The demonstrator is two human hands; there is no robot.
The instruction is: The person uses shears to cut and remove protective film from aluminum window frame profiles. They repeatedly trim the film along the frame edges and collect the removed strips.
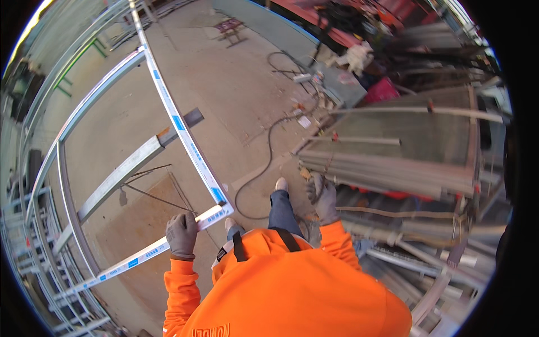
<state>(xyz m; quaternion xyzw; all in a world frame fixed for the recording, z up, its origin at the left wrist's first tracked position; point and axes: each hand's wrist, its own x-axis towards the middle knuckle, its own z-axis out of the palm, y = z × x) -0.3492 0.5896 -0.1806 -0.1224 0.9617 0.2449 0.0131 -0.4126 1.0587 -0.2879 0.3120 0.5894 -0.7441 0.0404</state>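
Note:
My left hand point(182, 235), in a grey work glove, is closed around the near bar of a large metal frame point(212, 216), close to its corner. Blue and white printed film covers the frame's bars, and a crossbar point(76, 198) joins them further left. Under the frame, a thick metal beam point(122, 175) runs across a stand of thin rods point(162, 196). My right hand point(322, 198), gloved too, is to the right of my legs with its fingers curled, near a stack of framed panels. Whether it holds anything is unclear.
The stack of framed panels point(387, 168) lies at the right, with loose metal profiles point(404, 263) below it. A dark cable point(269, 147) snakes over the concrete floor beside my feet. Further off are a small stool point(229, 26) and a green trestle point(76, 63). More metal frames stand at the far left.

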